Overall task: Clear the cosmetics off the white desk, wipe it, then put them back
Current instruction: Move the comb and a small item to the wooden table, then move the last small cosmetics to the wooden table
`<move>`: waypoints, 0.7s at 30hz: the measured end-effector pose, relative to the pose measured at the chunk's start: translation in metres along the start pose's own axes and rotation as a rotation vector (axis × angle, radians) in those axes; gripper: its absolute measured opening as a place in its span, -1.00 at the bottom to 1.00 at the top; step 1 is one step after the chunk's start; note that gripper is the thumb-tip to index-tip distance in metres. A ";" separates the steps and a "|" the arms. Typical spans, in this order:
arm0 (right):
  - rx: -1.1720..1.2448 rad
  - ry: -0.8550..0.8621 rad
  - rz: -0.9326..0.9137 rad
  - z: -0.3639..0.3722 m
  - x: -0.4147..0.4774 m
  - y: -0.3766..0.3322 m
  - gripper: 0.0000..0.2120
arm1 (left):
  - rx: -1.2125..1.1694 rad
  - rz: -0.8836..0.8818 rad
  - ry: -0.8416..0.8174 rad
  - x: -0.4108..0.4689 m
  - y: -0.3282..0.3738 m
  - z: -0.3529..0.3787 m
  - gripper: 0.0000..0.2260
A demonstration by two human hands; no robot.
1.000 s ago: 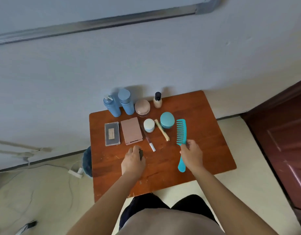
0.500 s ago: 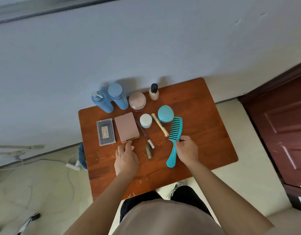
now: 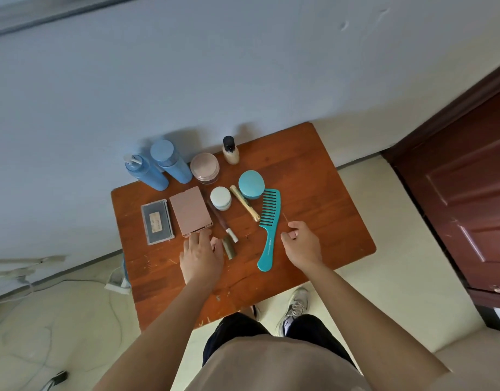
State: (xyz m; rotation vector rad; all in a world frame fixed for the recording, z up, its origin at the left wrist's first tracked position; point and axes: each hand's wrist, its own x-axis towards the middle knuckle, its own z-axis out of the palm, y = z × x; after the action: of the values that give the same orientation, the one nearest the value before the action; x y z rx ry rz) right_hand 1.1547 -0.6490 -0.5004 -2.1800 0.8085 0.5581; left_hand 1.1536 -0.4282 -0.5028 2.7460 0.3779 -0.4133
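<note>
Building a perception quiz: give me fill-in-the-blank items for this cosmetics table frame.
The left hand touches the ___ rectangular compact.
___ tall blue plastic bottles stand side by side.
The teal wide-tooth plastic comb lies nearest the ___ hand.
The small beige bottle has a ___ cap.
Missing: pink; two; right; black.

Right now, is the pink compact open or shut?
Shut. The pink compact lies flat on the wooden table, lid down, only its plain top showing; no mirror or pans visible.
</note>
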 end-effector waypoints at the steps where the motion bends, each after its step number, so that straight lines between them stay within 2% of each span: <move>1: -0.016 0.027 -0.016 -0.007 -0.002 -0.001 -0.68 | 0.022 0.022 0.023 0.000 0.004 -0.008 -0.66; 5: -0.077 0.189 -0.133 -0.049 -0.009 -0.014 -0.64 | 0.072 0.166 0.182 0.010 0.034 -0.057 -0.70; 8: -0.150 0.375 -0.257 -0.092 -0.016 -0.026 -0.58 | 0.071 0.353 0.375 0.023 0.073 -0.103 -0.72; 13: -0.240 0.690 -0.391 -0.168 -0.043 -0.029 -0.51 | 0.012 0.673 0.556 0.025 0.155 -0.158 -0.58; 16: -0.280 0.886 -0.319 -0.199 -0.079 -0.007 -0.46 | -0.033 0.887 0.536 0.005 0.203 -0.158 -0.50; 21: -0.294 1.093 -0.041 -0.215 -0.159 0.073 -0.42 | -0.072 1.252 0.346 -0.067 0.275 -0.124 -0.48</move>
State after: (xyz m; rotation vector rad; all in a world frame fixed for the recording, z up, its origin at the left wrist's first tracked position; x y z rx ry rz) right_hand 1.0209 -0.7917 -0.3035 -2.7254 1.2581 -0.6752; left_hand 1.2048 -0.6471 -0.2902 2.3768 -1.1692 0.3920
